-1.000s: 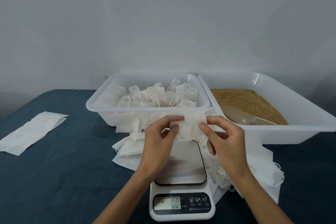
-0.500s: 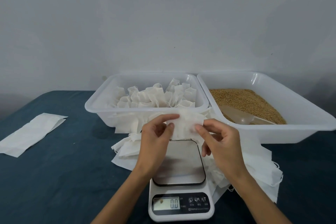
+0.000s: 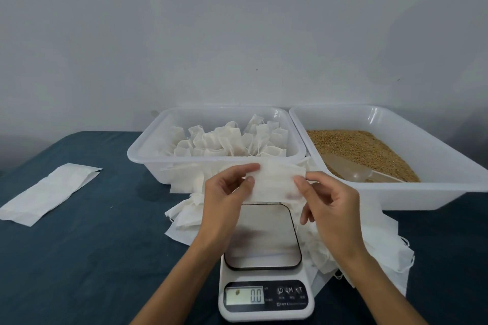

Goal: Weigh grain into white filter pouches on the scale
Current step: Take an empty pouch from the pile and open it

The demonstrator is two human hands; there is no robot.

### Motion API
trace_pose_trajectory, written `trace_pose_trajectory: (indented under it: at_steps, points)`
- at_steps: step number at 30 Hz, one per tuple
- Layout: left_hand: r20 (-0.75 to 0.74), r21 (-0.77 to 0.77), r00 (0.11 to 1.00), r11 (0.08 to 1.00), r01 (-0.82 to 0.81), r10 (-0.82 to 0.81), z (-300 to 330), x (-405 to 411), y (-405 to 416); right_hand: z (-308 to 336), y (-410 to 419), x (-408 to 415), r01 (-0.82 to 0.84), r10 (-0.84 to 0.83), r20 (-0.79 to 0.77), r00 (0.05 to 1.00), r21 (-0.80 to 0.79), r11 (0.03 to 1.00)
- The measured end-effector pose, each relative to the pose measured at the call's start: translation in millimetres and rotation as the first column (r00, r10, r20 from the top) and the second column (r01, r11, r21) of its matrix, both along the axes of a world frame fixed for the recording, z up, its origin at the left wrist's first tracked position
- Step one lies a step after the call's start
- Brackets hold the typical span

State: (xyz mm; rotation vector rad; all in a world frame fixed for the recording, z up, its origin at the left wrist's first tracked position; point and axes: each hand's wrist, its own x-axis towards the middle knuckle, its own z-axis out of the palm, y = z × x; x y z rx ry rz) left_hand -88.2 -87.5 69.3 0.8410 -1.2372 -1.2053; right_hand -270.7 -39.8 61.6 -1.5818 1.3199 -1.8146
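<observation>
Right now both hands were on one flat white filter pouch, held up off the table. Left hand pinched the pouch's left edge between thumb and forefinger; right hand pinched the right edge the same way, other fingers loosely curled below. Pouch stretched flat between the two pinches, roughly level, slightly crumpled.

Directly under the held pouch sat the white digital kitchen scale with a bare steel platform; pouch not touching it. Display read 0.0, nearer the person than the grip.

Just beyond the grip stood a translucent white plastic tub full of upright white pouches. Whether those held grain, could not tell. To the right of the grip, touching that tub's side, a second white plastic tub held tan grain with a clear plastic scoop lying in it, partly buried.

Below and around the hands, a loose heap of empty white pouches lay on the dark blue table covering, spreading out from under the scale on both sides. Well left of the grip, a flat white paper-like sleeve lay apart on the covering. Plain grey wall behind.
</observation>
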Motion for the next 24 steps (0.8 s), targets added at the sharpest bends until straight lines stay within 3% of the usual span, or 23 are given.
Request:
trace_pose_trajectory:
  at_steps: [6, 11, 15, 18, 21, 24]
  points:
    - [0.003, -0.006, 0.999, 0.999, 0.037, -0.037, 0, -2, 1, 1, 1, 5, -0.168, 0.170, -0.087, 0.982, 0.029, 0.985]
    - [-0.039, 0.059, 0.999, 0.998, 0.035, -0.033, -2, 2, -4, 1, 1, 0, -0.072, 0.070, -0.065, 0.995, -0.015, 0.997]
    - [-0.005, 0.063, 0.994, 0.992, 0.108, -0.108, -3, 1, -3, 5, 0, 1, -0.140, 0.135, -0.195, 0.972, -0.015, 0.990]
    - [-0.022, 0.081, 0.992, 0.989, 0.127, -0.125, -3, 2, -4, 4, -1, -1, -0.091, 0.082, -0.242, 0.967, -0.024, 0.996]
    - [-0.007, 0.108, 0.993, 0.988, 0.114, -0.114, -5, 5, -8, 5, 0, -3, -0.055, 0.024, -0.253, 0.967, -0.120, 0.991]
    - [0.052, 0.128, 0.988, 0.982, 0.137, -0.144, -6, 6, -9, 9, 1, -2, -0.076, -0.009, -0.366, 0.931, -0.215, 0.974]
